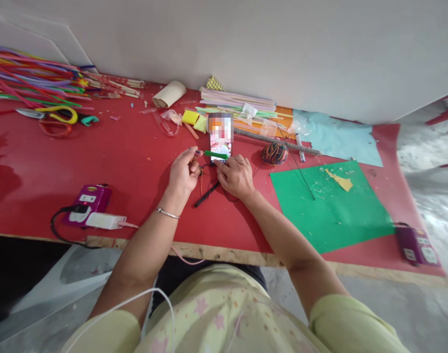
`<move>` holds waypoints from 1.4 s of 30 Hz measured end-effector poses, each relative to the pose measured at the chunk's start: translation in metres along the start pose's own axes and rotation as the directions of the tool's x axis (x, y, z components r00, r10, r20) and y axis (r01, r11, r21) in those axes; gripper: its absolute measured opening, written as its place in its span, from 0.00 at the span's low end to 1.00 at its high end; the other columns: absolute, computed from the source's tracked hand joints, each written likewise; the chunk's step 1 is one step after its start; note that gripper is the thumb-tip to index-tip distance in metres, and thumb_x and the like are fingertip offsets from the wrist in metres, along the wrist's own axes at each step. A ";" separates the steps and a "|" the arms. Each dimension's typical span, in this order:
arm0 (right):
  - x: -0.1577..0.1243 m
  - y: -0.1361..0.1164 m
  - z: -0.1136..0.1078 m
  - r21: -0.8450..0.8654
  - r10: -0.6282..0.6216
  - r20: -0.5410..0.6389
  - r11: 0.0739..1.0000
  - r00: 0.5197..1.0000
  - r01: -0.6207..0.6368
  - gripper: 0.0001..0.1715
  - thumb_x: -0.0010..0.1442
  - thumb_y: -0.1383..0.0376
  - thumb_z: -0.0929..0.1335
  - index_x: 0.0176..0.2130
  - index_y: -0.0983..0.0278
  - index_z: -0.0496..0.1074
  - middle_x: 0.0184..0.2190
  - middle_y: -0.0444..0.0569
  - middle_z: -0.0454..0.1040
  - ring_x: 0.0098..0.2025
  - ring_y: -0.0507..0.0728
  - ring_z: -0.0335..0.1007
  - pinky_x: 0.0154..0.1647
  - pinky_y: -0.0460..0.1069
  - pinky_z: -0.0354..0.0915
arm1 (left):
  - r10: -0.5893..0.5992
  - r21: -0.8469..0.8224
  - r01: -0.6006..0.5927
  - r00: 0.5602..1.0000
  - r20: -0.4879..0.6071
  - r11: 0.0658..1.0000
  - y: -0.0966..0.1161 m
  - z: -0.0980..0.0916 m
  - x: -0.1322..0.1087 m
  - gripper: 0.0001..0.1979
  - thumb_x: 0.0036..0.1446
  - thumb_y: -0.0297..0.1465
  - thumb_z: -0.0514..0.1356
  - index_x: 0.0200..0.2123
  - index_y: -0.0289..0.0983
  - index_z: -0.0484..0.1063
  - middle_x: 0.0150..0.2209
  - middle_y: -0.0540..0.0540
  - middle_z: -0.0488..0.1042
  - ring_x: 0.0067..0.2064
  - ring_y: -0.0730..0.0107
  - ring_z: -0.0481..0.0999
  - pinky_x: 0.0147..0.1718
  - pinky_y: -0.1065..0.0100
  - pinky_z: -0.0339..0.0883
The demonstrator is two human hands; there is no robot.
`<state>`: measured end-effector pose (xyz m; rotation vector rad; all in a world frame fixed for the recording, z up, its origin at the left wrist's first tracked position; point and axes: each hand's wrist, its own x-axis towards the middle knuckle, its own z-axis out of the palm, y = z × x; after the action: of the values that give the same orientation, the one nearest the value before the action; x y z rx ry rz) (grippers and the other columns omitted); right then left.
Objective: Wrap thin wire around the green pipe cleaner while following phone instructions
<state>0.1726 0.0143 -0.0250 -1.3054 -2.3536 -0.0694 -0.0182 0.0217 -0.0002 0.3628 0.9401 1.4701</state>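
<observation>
My left hand [184,172] is closed, pinching one end of a thin green straw piece [215,155] above the red table [128,157]. My right hand [235,175] is closed too, gripping the other end of that green piece. Thin dark threads hang between both hands. A phone [221,136] stands just beyond my fingers. A black stick [206,194] lies on the table under my hands. A ball of multicoloured yarn [274,153] rests to the right of my right hand.
Long coloured straws [32,78] and yellow-handled scissors [54,114] lie far left. More straws [238,100], a paper roll [169,93], a green sheet [330,206] and a light blue sheet [337,137] lie right. Purple devices [87,201] [417,245] sit near the front edge.
</observation>
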 end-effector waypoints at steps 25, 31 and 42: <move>-0.007 0.007 0.000 0.091 -0.035 -0.060 0.995 0.998 0.041 0.20 0.71 0.57 0.63 0.43 0.60 0.83 0.33 0.53 0.77 0.40 0.61 0.63 0.43 0.58 0.55 | 0.002 0.006 -0.002 1.000 -0.001 1.000 -0.001 0.000 -0.001 0.14 0.48 0.34 0.74 0.35 0.37 0.75 0.32 0.51 0.80 0.17 0.88 0.57 0.15 0.76 0.43; -0.007 0.007 0.000 0.091 -0.030 -0.077 0.995 0.997 0.037 0.21 0.72 0.56 0.63 0.43 0.60 0.83 0.33 0.52 0.78 0.39 0.60 0.63 0.42 0.57 0.54 | 0.012 0.030 -0.013 1.000 0.014 0.999 -0.002 0.001 -0.002 0.14 0.48 0.34 0.75 0.35 0.37 0.75 0.32 0.51 0.80 0.17 0.88 0.57 0.15 0.76 0.44; -0.006 0.009 0.001 0.159 0.003 -0.073 0.987 0.997 0.009 0.22 0.72 0.55 0.63 0.49 0.61 0.83 0.37 0.54 0.80 0.39 0.60 0.65 0.43 0.57 0.57 | 0.006 0.067 -0.007 1.000 0.026 0.998 -0.005 0.002 -0.002 0.16 0.46 0.35 0.76 0.33 0.37 0.75 0.31 0.52 0.79 0.17 0.88 0.57 0.14 0.76 0.43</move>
<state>0.1822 0.0145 -0.0294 -1.2025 -2.2496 0.0681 -0.0134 0.0202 -0.0023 0.4333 0.9703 1.4390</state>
